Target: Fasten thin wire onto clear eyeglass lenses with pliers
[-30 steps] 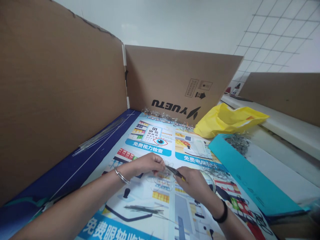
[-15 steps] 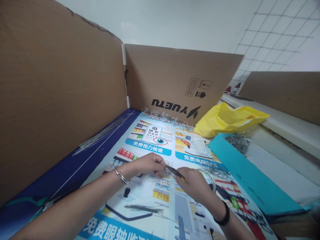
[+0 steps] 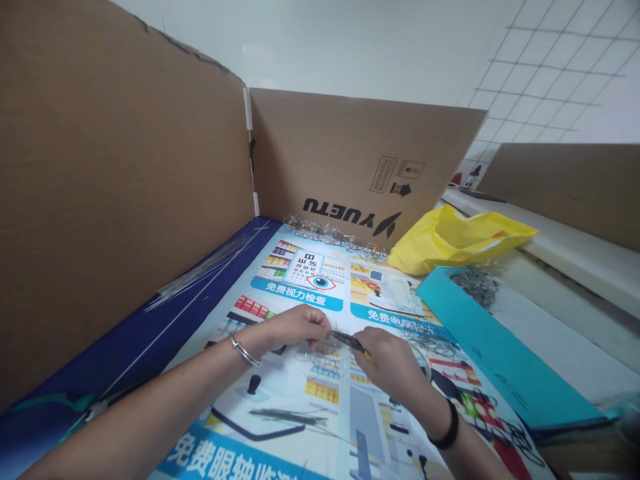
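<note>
My left hand (image 3: pixel 303 325) is pinched closed on a thin wire (image 3: pixel 320 372), whose fine loops hang below the fingers and are hard to follow. In my right hand (image 3: pixel 387 360) is a pair of pliers (image 3: pixel 349 340) with dark jaws and a bit of yellow handle showing. The pliers' tip meets the wire right beside my left fingertips; whether the jaws are clamped cannot be made out. Nearer to me, a small bundle of straight wire pieces (image 3: pixel 290 417) lies on the printed poster sheet (image 3: pixel 345 413).
Cardboard panels (image 3: pixel 360 153) wall off the left and back. Tangled wire (image 3: pixel 320 228) lies along the back one. To the right are a yellow bag (image 3: pixel 450 240), a turquoise box (image 3: pixel 505 353) with wire scraps, and dark rings (image 3: pixel 515 437). Long wires (image 3: pixel 200 270) rest at left.
My right hand has turned slightly and shifted a little with the pliers, whose jaws look a bit flatter now. My left hand stays nearly still with the wire.
</note>
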`<state>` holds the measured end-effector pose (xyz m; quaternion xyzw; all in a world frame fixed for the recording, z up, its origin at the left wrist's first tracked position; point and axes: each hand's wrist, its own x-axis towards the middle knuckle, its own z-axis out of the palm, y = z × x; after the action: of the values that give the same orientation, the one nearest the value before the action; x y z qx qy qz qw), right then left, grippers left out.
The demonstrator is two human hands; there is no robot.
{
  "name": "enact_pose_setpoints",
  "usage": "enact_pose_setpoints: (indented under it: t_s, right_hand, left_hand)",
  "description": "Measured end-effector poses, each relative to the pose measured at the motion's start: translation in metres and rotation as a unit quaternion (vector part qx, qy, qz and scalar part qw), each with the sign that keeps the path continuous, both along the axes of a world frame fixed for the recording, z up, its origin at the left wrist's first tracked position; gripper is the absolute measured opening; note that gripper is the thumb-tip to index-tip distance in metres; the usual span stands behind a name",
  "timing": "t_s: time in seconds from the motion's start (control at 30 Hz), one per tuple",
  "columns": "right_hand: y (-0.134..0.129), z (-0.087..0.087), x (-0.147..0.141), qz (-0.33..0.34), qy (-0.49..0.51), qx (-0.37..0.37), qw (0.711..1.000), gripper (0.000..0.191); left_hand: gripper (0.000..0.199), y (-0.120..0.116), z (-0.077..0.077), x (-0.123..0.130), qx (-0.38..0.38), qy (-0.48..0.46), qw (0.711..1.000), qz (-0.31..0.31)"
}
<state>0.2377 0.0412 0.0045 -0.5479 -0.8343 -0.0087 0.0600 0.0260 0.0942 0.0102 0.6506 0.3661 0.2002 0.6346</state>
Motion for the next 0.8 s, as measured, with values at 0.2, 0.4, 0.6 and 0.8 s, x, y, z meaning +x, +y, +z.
enact_pose_setpoints:
  t_s: [0.2,0.4,0.6,0.8]
  right_hand:
    - [0.003,0.005,0.011,0.07,-0.058,0.118,0.989,0.014]
    - [0.01,0.004,0.033,0.095,0.044,0.145,0.984,0.02]
    - [0.01,0.001,0.032,0.064,0.001,0.132,0.989,0.019]
    - [0.003,0.009,0.023,0.082,-0.002,0.141,0.987,0.02]
  left_hand:
    - [0.01,0.003,-0.006,-0.003,0.012,-0.01,1.0,-0.026]
    - [0.012,0.005,-0.003,-0.006,0.004,0.01,1.0,-0.017]
    - [0.012,0.005,-0.007,-0.005,-0.009,-0.03,0.999,-0.04]
    - [0.013,0.005,-0.011,-0.005,-0.007,-0.037,0.998,-0.044]
